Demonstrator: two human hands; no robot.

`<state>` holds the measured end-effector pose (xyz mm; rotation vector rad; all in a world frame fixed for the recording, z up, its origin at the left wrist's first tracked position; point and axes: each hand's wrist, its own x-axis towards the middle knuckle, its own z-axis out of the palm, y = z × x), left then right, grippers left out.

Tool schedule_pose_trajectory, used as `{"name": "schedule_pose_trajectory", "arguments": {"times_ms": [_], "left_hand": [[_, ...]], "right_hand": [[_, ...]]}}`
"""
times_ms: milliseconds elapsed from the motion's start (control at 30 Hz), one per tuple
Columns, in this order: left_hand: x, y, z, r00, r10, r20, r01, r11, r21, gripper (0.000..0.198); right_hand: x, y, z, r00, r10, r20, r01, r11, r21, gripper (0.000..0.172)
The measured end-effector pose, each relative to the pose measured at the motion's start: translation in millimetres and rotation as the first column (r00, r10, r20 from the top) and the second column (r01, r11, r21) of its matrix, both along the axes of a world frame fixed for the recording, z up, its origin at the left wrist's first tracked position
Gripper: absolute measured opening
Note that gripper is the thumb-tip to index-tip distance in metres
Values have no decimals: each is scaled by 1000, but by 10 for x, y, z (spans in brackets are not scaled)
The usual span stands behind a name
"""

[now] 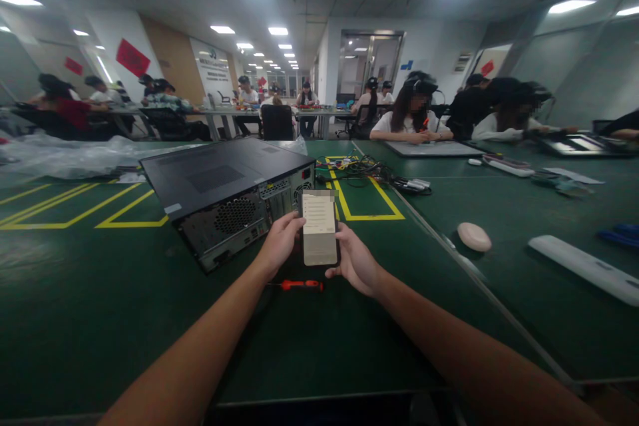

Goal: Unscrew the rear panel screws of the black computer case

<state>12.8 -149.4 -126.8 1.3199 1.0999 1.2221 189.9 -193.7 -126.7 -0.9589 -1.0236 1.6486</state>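
A smartphone (320, 246) with a lit screen is held upright between both hands, over the green table. My left hand (282, 239) grips its left edge, the thumb near the screen. My right hand (355, 259) wraps its right side and lower corner. Behind the phone and to the left, a black computer case (224, 180) lies on its side, its metal back panel facing me. On the table just below the phone rests a red and black screwdriver (302, 285). The small text on the screen is too blurred to read.
A bundle of cables (374, 173) lies beyond the phone, near yellow tape markings (374, 217). To the right are a pink oval object (474, 237) and a white power strip (584, 266). Clear plastic wrapping (74, 153) sits far left. Other people work across the table.
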Motion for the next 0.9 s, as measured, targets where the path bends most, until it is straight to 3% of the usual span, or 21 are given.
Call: {"name": "schedule_pose_trajectory", "arguments": {"times_ms": [333, 900], "left_hand": [[-21, -35, 89, 996, -38, -79, 52, 982, 184, 36], [-17, -8, 56, 997, -11, -72, 29, 966, 259, 31]], "right_hand": [[-15, -39, -10, 1000, -18, 8, 17, 995, 96, 50], [11, -40, -67, 1000, -3, 16, 1, 987, 162, 49]]}}
